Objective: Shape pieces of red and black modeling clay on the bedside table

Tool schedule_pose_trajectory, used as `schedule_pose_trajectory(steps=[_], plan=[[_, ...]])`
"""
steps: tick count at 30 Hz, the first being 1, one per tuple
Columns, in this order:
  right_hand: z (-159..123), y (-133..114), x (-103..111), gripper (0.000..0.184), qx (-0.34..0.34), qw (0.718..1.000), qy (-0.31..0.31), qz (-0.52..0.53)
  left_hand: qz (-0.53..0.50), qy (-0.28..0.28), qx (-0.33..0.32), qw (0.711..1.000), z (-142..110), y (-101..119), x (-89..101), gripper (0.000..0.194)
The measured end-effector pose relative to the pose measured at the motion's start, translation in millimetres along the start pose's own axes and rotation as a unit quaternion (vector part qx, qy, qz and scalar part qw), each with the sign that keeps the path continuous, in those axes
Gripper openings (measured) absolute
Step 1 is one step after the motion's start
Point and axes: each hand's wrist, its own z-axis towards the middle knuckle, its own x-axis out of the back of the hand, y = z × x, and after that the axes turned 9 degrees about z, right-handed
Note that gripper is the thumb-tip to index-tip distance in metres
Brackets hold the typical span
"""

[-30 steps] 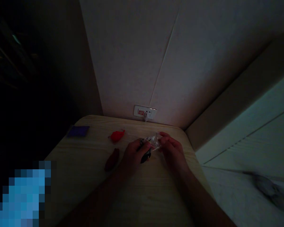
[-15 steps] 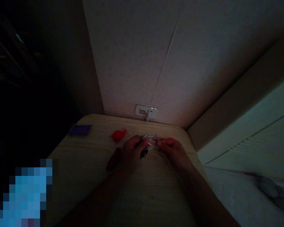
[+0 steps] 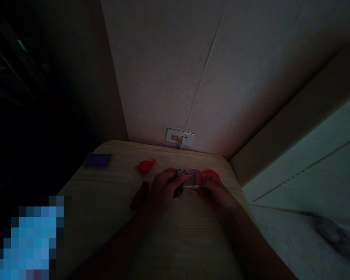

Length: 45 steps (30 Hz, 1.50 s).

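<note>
In the head view, we see the clear wrapper (image 3: 191,179) now spread flatter between our hands, just right of the frame's centre and below it; half a second ago it was drawn into a narrower, crumpled strip. Our left hand (image 3: 164,188) has its fingers clamped on the black packet (image 3: 178,192), thumb on top, beside the wrapper's left end. Our right hand (image 3: 217,192) has rolled over slightly, its fingers pinched together on the wrapper's right end. We judge that this gives us a firmer hold on the plastic, with its surface more exposed; we cannot tell whether wrapper and packet are joined. More of the red disc (image 3: 213,173) shows behind our right hand. On the tabletop (image 3: 177,245), left of centre, the red bundle (image 3: 146,167), maroon piece (image 3: 140,195) and purple pouch (image 3: 98,160) have stayed put
</note>
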Motion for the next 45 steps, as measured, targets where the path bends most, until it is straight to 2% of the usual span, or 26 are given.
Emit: schedule_pose_trajectory(steps=[4, 8, 14, 19, 22, 29, 32, 38, 45], plan=[[0, 1, 0, 0.028, 0.021, 1.0, -0.022, -0.005, 0.009, -0.003, -0.019, 1.0, -1, 2, -0.4, 0.034], [1, 6, 1, 0.024, 0.014, 1.0, -0.002, 0.019, 0.019, -0.002, -0.025, 0.999, -1, 4, -1.3, 0.034], [3, 7, -1, 0.032, 0.002, 0.998, 0.007, 0.069, 0.004, 0.006, -0.014, 1.0, 2, 3, 0.9, 0.03], [4, 4, 6, 0.02, 0.008, 0.981, 0.011, 0.192, 0.002, 0.004, 0.011, 1.0, 4, 0, 3.6, 0.035], [5, 3, 10, 0.012, 0.027, 0.974, 0.042, 0.221, -0.007, 0.011, 0.015, 1.0, 4, 1, 3.7, 0.036], [8, 8, 12, 0.018, 0.068, 0.985, 0.096, 0.126, -0.018, 0.024, 0.013, 0.999, 4, 5, 4.8, 0.035], [9, 11, 12, 0.032, 0.073, 0.987, 0.096, 0.111, -0.016, 0.026, 0.011, 0.999, 3, 4, 4.7, 0.037], [5, 14, 16, 0.015, 0.117, 0.99, 0.068, 0.036, -0.013, 0.024, 0.004, 1.0, 3, 4, 5.0, 0.037], [6, 15, 17, 0.014, 0.141, 0.984, 0.106, -0.03, 0.036, 0.009, -0.038, 0.999, 1, 2, 6.1, 0.032]])
